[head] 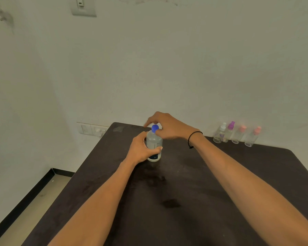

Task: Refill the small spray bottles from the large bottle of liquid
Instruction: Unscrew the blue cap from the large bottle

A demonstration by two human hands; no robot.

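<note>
The left hand (140, 150) is wrapping its fingers and thumb around the body of the large bottle (154, 146), which is standing upright on the dark table (220, 183) near its far edge. The hand is covering part of the bottle's label. The right hand (169, 126) is pinching the blue cap (155, 128) from above, hiding its far side. Well to the right, four small spray bottles (236, 133) are standing against the wall, their clear bodies hard to make out.
</note>
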